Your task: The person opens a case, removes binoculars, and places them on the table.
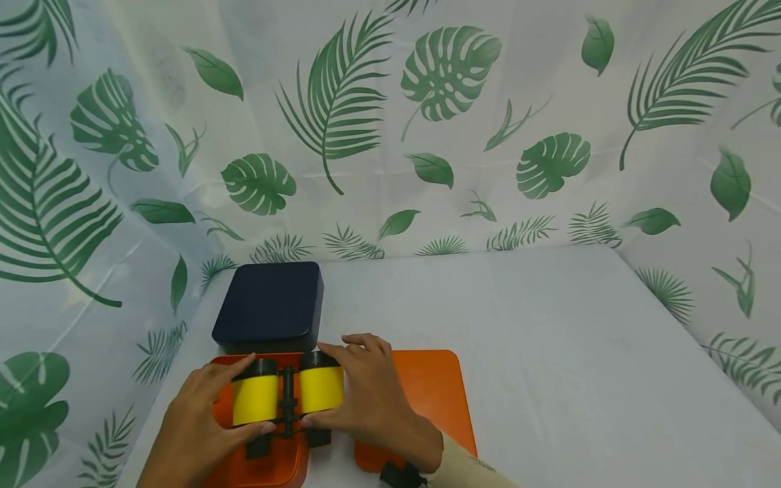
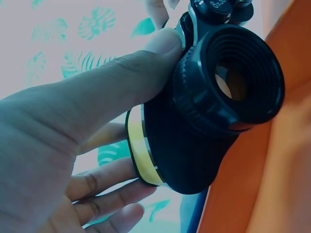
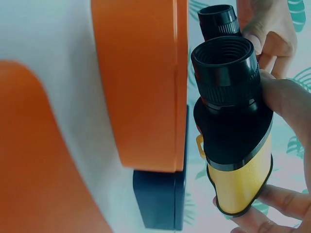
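Note:
Yellow and black binoculars (image 1: 256, 400) are held between both hands, above an orange box (image 1: 293, 468). My left hand (image 1: 198, 413) grips the left barrel, thumb at the eyepiece end and fingers toward the far end. On the other barrel, my right hand (image 1: 378, 393) grips in the same way. Dark eyepieces point toward the near side, as the left wrist view shows with one eyepiece (image 2: 243, 73) close up. From the right wrist view, the binoculars (image 3: 238, 179) hang beside the box's orange wall (image 3: 141, 87), apart from it.
A dark blue case (image 1: 268, 301) lies behind the orange box. To the right, a flat orange lid (image 1: 427, 386) rests on the white table (image 1: 579, 352), partly under my right forearm. A leaf-patterned curtain (image 1: 366, 122) encloses the back and sides.

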Motion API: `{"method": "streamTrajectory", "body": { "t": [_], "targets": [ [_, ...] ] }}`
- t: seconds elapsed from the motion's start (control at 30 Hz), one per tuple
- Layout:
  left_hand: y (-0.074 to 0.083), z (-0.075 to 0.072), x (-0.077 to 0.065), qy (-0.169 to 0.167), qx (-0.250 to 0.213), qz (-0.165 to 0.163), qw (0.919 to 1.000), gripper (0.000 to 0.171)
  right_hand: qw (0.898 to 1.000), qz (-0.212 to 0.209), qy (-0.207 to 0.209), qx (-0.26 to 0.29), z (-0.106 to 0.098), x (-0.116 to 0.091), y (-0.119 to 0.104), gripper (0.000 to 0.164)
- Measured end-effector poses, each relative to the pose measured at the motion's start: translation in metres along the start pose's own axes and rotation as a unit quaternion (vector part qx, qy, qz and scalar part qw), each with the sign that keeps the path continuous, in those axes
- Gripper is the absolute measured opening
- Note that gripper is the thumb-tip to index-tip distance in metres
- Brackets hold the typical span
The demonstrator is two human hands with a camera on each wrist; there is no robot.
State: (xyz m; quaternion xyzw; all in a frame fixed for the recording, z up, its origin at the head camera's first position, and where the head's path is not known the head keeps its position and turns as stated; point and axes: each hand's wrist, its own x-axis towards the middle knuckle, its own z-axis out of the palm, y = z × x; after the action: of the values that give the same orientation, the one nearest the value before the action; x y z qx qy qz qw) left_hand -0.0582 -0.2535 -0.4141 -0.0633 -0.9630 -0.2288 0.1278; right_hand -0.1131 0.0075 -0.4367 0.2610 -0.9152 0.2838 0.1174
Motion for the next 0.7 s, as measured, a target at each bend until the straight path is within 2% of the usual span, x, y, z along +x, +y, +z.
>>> {"method": "streamTrajectory", "body": {
  "t": [0.33, 0.57, 0.7],
  "targets": [
    [0.025, 0.019, 0.006, -0.024, -0.010, -0.026, 0.9993, 0.103, 0.998, 0.049, -0.013, 0.028, -0.018, -0.018, 0.019, 0.098],
    [0.043, 0.034, 0.010, -0.012, -0.003, 0.004, 0.9999, 0.102, 0.997, 0.072, 0.000, 0.038, -0.029, -0.031, 0.032, 0.098],
    [0.053, 0.041, 0.013, -0.017, -0.014, 0.010, 0.9997, 0.101, 0.995, 0.090, -0.002, 0.042, -0.037, -0.039, 0.040, 0.096]
  ]
}}
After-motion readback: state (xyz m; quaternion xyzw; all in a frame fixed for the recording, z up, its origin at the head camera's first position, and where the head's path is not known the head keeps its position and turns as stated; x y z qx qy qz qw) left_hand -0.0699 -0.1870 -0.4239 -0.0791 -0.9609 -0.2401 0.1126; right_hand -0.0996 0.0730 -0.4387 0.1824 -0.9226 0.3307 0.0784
